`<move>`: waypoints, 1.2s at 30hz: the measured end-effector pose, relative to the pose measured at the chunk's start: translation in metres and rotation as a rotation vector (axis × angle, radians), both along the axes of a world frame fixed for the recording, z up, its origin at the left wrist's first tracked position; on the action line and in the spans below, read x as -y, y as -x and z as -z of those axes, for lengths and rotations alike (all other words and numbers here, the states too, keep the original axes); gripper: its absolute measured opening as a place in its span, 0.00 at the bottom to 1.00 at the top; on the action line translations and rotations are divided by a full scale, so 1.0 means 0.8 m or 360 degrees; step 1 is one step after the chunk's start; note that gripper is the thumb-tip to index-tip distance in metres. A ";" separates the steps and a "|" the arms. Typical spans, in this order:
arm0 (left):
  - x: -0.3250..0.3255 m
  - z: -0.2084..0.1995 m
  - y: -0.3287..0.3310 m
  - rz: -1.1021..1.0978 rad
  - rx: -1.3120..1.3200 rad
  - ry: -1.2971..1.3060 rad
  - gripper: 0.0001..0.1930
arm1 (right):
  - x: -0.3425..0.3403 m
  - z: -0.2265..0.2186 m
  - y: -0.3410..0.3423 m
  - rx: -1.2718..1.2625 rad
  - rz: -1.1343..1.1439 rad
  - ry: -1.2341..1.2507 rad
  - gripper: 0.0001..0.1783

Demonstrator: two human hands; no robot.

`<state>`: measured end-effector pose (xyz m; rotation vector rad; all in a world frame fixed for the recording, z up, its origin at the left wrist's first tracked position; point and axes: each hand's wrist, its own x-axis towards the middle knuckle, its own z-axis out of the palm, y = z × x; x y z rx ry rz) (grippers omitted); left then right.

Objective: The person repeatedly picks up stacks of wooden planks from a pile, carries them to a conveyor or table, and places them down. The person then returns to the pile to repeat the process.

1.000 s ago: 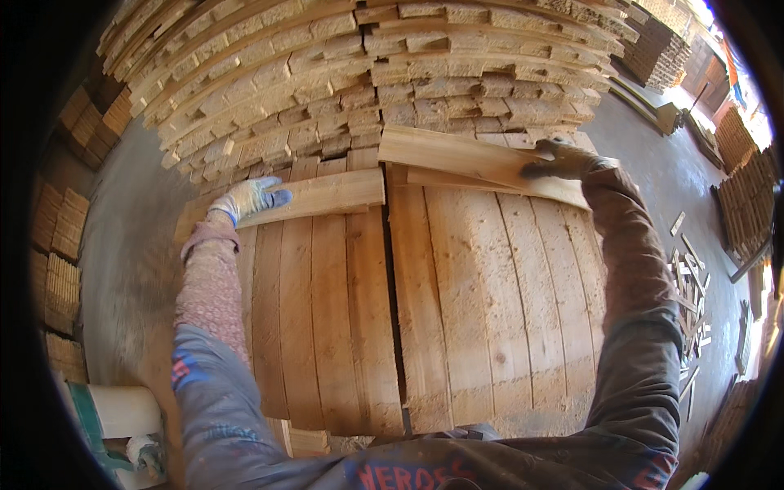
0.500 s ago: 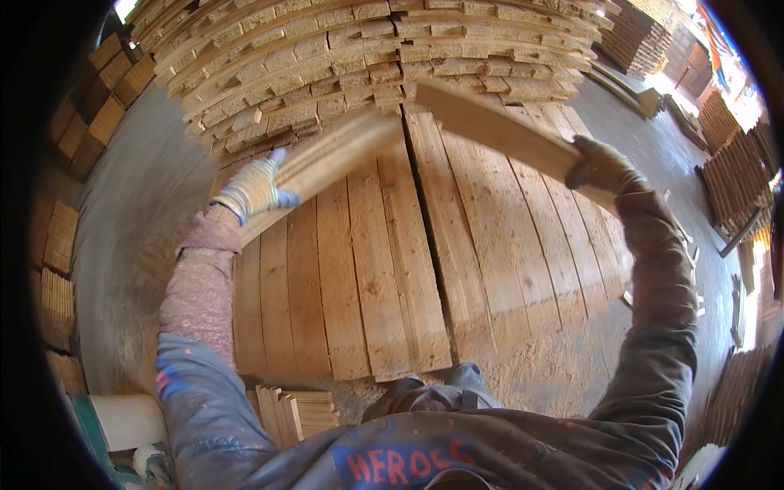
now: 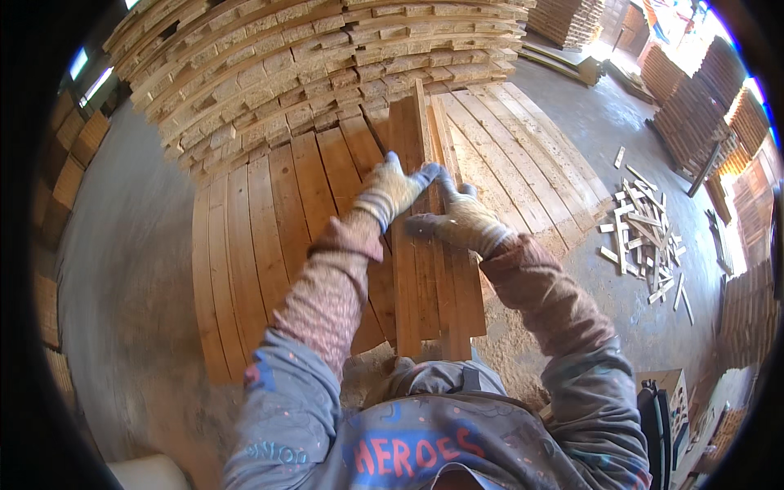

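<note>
My two gloved hands meet over the middle of the plank layer, the left just ahead of the right. My left hand [image 3: 394, 193] closes over a wooden board [image 3: 404, 290], its fingertips touching those of the other hand. With thumb and fingers on either side, my right hand [image 3: 465, 222] grips a second wooden board [image 3: 445, 282] next to the first. Both boards run lengthwise away from me, close together on the layer of planks [image 3: 269, 237]. The undersides of the boards and some of my fingers are hidden.
A tall stack of rough-ended planks [image 3: 286, 73] rises beyond the layer. Short wood offcuts [image 3: 645, 233] lie scattered on the concrete floor [image 3: 139, 269] at right. More stacked lumber [image 3: 690, 98] stands at the far right, and wood blocks [image 3: 77, 155] line the left.
Both hands have come inward from far apart, bringing their boards from slanted, raised positions to lie side by side lengthwise in the middle. My view has shifted toward the right.
</note>
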<state>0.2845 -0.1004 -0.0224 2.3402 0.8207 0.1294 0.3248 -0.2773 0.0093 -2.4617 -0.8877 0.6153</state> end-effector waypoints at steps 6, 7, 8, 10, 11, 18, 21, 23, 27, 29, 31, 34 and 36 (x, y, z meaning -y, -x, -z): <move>0.039 0.014 0.066 0.0195 0.1047 0.0184 0.45 | 0.025 0.030 0.002 0.0153 -0.0052 -0.0094 0.66; 0.059 -0.020 0.092 0.0421 0.1216 0.0543 0.40 | 0.024 0.025 0.006 0.0154 -0.0169 0.0020 0.60; 0.085 -0.059 0.114 0.0677 0.1349 0.0951 0.35 | 0.035 0.060 -0.020 -0.0224 -0.0340 -0.0600 0.58; 0.151 -0.111 0.163 0.1463 0.1343 0.1701 0.22 | 0.053 0.079 -0.042 -0.0337 -0.0396 -0.0730 0.54; 0.179 -0.126 0.177 0.1733 0.1324 0.1909 0.24 | 0.039 0.055 -0.038 -0.0070 -0.0343 -0.0282 0.52; 0.302 -0.152 0.175 0.2468 0.0869 0.2827 0.15 | 0.120 0.056 -0.154 -0.0557 0.0007 -0.0794 0.41; 0.333 -0.142 0.147 0.2420 0.0973 0.2814 0.15 | 0.169 0.037 -0.215 -0.0502 0.0149 -0.0908 0.33; 0.353 -0.140 0.120 0.2408 0.0997 0.2810 0.14 | 0.227 0.086 -0.347 -0.0137 0.0136 -0.0961 0.38; 0.384 -0.138 0.072 0.2269 0.1051 0.2707 0.14 | 0.272 0.119 -0.526 0.0295 0.0435 -0.0335 0.48; 0.394 -0.138 0.047 0.2354 0.1030 0.2675 0.14 | 0.346 0.146 -0.612 0.0530 0.0580 -0.0169 0.43; 0.399 -0.133 0.026 0.2240 0.1055 0.2592 0.14 | 0.310 0.175 -0.618 0.0225 0.0296 -0.0075 0.32; 0.395 -0.130 0.008 0.2012 0.1000 0.2368 0.16 | 0.309 0.185 -0.613 -0.0389 0.0354 -0.0727 0.23; 0.375 -0.125 0.011 0.1661 0.0857 0.2017 0.19 | 0.293 0.145 -0.571 -0.0538 0.0377 -0.0800 0.23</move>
